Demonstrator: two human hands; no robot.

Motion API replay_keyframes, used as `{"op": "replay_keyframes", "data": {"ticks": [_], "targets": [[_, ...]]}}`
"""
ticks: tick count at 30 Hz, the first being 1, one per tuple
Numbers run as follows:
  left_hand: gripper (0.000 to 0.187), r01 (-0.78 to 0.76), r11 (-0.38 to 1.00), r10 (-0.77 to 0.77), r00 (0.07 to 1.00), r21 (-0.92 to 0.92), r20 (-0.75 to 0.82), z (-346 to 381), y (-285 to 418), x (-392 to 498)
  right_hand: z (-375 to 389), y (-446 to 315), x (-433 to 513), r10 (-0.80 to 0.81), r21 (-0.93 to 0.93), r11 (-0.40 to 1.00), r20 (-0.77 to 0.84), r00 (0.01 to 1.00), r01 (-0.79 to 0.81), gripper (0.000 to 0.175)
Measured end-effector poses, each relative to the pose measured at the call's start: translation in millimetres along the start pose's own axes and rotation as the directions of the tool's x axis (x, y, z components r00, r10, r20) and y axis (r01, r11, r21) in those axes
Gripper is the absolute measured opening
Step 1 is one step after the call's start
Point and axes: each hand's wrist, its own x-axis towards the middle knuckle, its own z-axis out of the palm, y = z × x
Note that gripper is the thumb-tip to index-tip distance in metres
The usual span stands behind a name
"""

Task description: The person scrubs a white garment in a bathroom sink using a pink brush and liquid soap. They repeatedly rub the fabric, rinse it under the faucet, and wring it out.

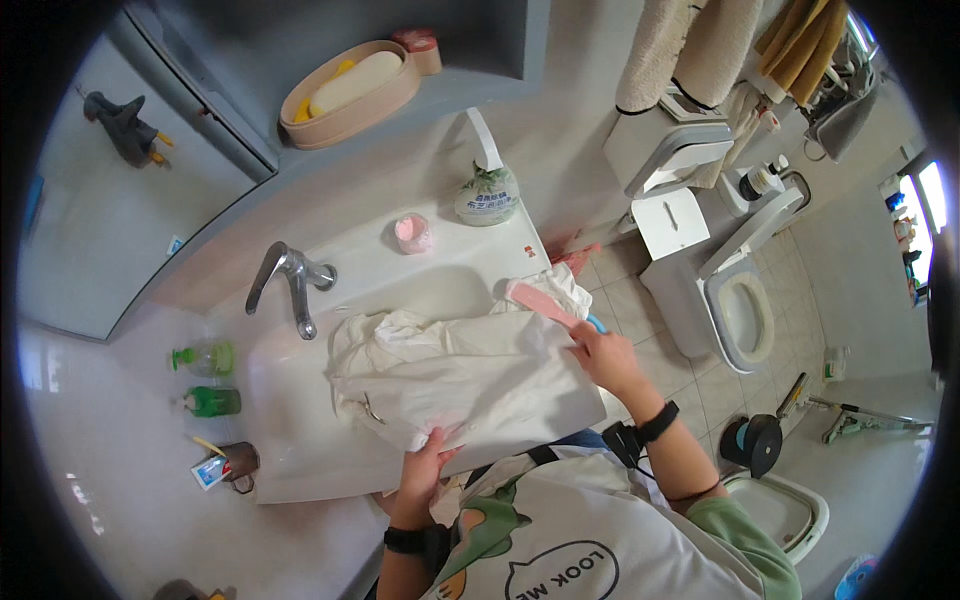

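Observation:
A white garment (pixel 457 367) lies spread across the washbasin (pixel 300 480), draping over its front edge. On its surface shows a thin dark metallic piece, and a faint pinkish patch is near the lower hem. My left hand (pixel 426 469) pinches that hem, thumb on top. In my right hand (pixel 611 360) is the handle of a pink brush (pixel 541 301). The brush head rests over a bunched white cloth (pixel 566 289) at the basin's right edge; its underside is hidden. Above the bowl stands a chrome faucet (pixel 296 281).
Behind the basin are a jar of pink paste (pixel 413 233) and a spray bottle (pixel 487 195). Pump bottles (pixel 214 401) and a brown cup (pixel 241 459) line the left side. To the right are a toilet (pixel 739 315) and a black round object (pixel 752 444).

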Motion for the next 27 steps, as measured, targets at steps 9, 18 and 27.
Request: {"op": "replay_keyframes", "data": {"ticks": [9, 18, 27], "targets": [[0.046, 0.229, 0.773, -0.330, 0.942, 0.592, 0.066, 17.3, -8.8, -1.9, -17.8, 29.8, 40.4, -0.183, 0.186, 0.966, 0.004, 0.983, 0.179, 0.042], [0.030, -0.721, 0.098, 0.375, 0.665, 0.686, 0.646, 66.3, 12.4, -2.5, 17.4, 10.7, 56.3, -0.262, -0.456, 0.863, -0.037, 0.964, 0.217, 0.030], [0.052, -0.826, 0.142, 0.115, 0.561, 0.545, 0.820, 84.5, -45.0, 23.4, -25.4, 16.5, -38.1, 0.002, -0.036, 0.999, -0.234, 0.972, -0.011, 0.059]]}}
